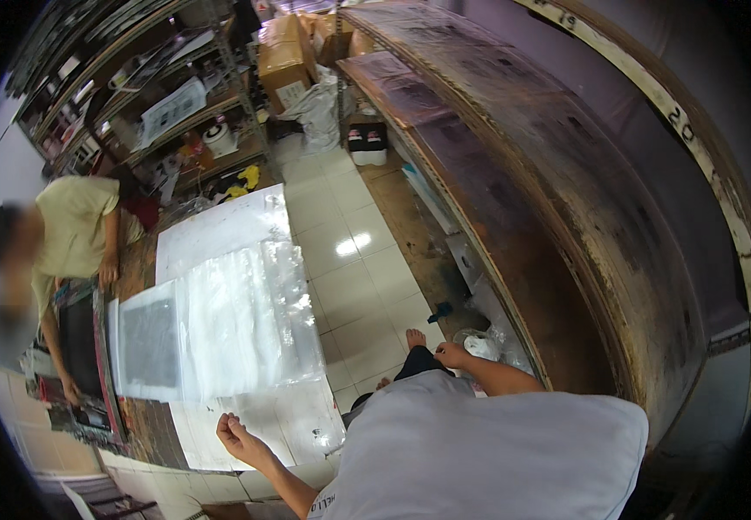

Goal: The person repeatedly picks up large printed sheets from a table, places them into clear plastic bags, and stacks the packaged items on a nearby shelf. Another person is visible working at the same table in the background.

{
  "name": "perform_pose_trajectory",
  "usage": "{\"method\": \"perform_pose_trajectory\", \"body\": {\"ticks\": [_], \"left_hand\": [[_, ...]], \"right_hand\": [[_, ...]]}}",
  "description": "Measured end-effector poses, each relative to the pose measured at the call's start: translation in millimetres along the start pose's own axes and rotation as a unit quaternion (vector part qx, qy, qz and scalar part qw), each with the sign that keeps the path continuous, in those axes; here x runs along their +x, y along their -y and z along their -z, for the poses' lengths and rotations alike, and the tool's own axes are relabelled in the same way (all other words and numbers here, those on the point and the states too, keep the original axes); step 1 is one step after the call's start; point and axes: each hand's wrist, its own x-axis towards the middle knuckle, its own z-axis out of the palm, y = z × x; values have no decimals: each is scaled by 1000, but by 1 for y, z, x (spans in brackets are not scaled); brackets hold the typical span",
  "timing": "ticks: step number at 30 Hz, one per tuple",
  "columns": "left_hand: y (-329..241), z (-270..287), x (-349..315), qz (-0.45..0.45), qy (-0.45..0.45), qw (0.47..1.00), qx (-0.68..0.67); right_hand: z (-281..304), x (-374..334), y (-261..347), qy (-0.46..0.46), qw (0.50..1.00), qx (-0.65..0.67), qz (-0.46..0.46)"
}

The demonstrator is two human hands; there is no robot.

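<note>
My left hand (235, 435) hovers over the near part of a white board (211, 425) on the table, its fingers curled in and nothing seen between them. Beside my thigh, my right hand (453, 354) is closed, with no object showing in it. A stack of clear plastic sheets (250, 325) lies on the board. To its left rests a translucent sheet with a grey rectangle (150, 342). Across the table a person in a yellow shirt (76, 212) has both hands near a dark framed screen (81, 347).
On my right runs a long stained wooden rack (514, 217) with stacked shelves. Cluttered metal shelving (167, 113) stands at the back left. Cardboard boxes (287, 56) and a plastic bag (319, 113) sit behind the tiled aisle (354, 269). A white and black container (368, 146) is beside the rack.
</note>
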Motion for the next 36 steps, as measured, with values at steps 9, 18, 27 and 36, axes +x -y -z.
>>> {"method": "perform_pose_trajectory", "body": {"ticks": [9,18,27,36], "left_hand": [[59,18,-20,-31,-83,980,178],[67,3,-24,-130,-47,954,267],[52,-2,-21,-170,-77,938,292],[40,3,-27,-137,-114,942,286]], "right_hand": [[-9,13,-8,-3,999,1,42],[1,13,16,17,999,-27,29],[-19,30,2,58,998,-2,36],[15,-8,57,98,990,-44,87]]}}
